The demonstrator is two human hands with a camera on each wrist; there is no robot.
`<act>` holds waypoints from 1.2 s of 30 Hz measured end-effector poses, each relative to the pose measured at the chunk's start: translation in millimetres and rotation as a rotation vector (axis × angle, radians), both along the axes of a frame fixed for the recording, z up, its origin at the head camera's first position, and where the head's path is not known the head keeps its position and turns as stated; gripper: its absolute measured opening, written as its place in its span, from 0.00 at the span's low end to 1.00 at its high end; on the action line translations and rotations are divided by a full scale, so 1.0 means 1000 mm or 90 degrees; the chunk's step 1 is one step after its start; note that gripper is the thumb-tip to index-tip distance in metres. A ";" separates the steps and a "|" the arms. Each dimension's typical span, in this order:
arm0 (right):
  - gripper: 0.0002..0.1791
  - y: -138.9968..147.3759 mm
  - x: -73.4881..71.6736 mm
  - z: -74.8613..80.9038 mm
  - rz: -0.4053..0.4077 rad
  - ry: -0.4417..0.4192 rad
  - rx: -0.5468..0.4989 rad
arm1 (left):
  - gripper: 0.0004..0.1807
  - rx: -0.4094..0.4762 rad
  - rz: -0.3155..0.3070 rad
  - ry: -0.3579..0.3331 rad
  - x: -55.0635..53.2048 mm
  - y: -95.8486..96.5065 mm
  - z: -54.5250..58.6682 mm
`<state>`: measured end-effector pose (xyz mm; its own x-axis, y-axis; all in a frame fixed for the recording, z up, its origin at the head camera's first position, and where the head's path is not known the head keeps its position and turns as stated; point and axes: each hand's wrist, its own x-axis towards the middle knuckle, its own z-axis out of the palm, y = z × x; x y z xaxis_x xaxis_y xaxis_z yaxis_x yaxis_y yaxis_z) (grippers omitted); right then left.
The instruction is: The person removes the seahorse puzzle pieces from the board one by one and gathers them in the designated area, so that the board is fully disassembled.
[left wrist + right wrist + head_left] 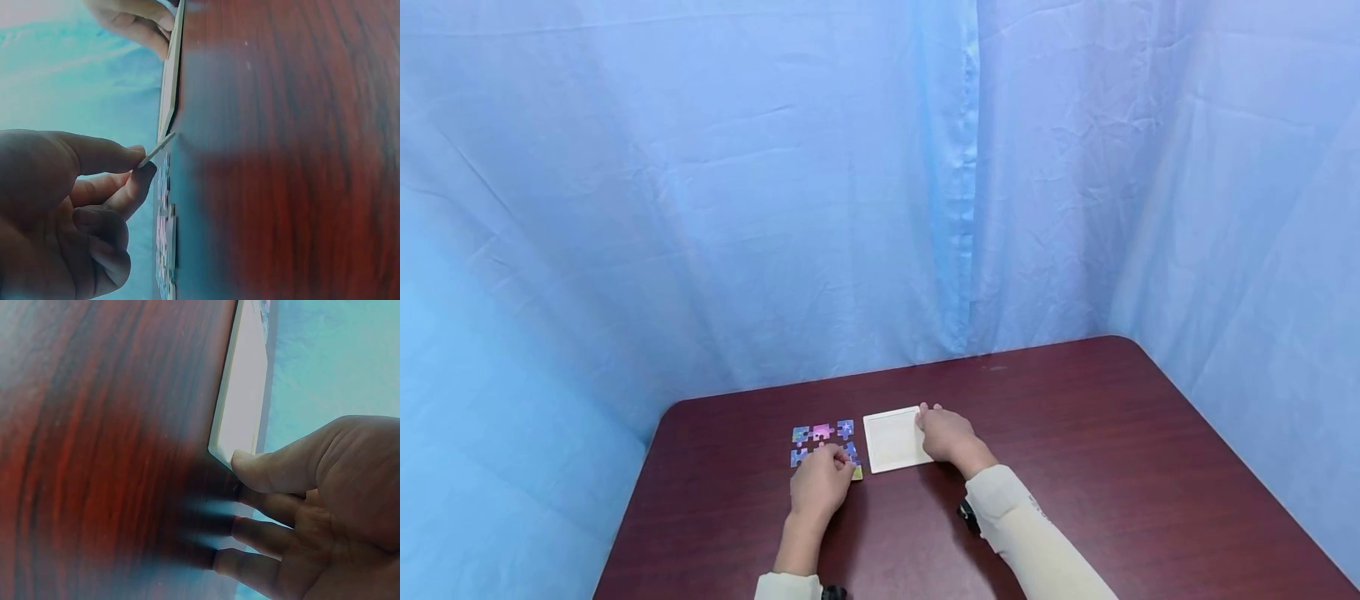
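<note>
Between its thumb and fingers my left hand [822,485] pinches a thin jigsaw puzzle piece [156,150], seen edge-on in the left wrist view, tilted near the tray's corner. The other jigsaw pieces [822,432] lie in rows on the table, blue, pink and purple, partly hidden by this hand. Beside the hand shows a yellow-green bit [857,473]; whether it belongs to the pinched piece, I cannot tell. My right hand [946,435] grips the right edge of a flat cream puzzle tray [891,442], its thumb on the rim and other fingers beside it.
The dark red wooden table [1075,467] extends around the pieces and tray, with rounded far corners. Light blue curtains [820,208] hang behind it and at both sides.
</note>
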<state>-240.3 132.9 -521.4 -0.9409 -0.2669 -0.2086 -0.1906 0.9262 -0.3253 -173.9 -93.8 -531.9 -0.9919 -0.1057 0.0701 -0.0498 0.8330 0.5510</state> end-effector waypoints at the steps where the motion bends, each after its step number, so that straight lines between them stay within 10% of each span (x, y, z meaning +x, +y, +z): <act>1: 0.30 0.000 0.000 0.000 0.000 -0.001 0.001 | 0.04 -0.005 0.003 0.000 0.000 -0.001 0.000; 20: 0.31 0.000 -0.001 0.000 -0.005 -0.014 -0.004 | 0.11 -0.005 0.022 -0.038 -0.002 -0.006 0.000; 30: 0.31 0.003 -0.001 -0.002 -0.019 -0.022 -0.018 | 0.11 -0.016 -0.118 0.161 -0.001 -0.007 0.002; 36: 0.29 0.004 0.001 0.000 -0.012 -0.012 -0.022 | 0.26 -0.036 -0.136 0.165 -0.001 -0.007 0.004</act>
